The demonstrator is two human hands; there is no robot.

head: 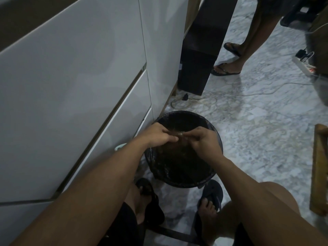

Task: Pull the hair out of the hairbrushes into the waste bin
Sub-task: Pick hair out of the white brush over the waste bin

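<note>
A round black waste bin (215,139) lined with a dark bag stands on the floor between my feet and the cabinet. Both hands hover over its opening. My left hand (158,134) grips a hairbrush (177,130), whose dark bristles point away from me and show between the two hands. My right hand (204,139) is closed with its fingertips pinching at the brush near its middle; whether hair is between the fingers is too dark to tell. The inside of the bin is dark, with brownish matter barely visible.
White cabinet fronts (79,86) rise at the left, close to the bin. A black speaker-like box (200,55) stands behind, with cables (204,99) on the marble floor. Another person's legs in flip-flops (229,68) are beyond. A wooden frame (319,167) lies at right.
</note>
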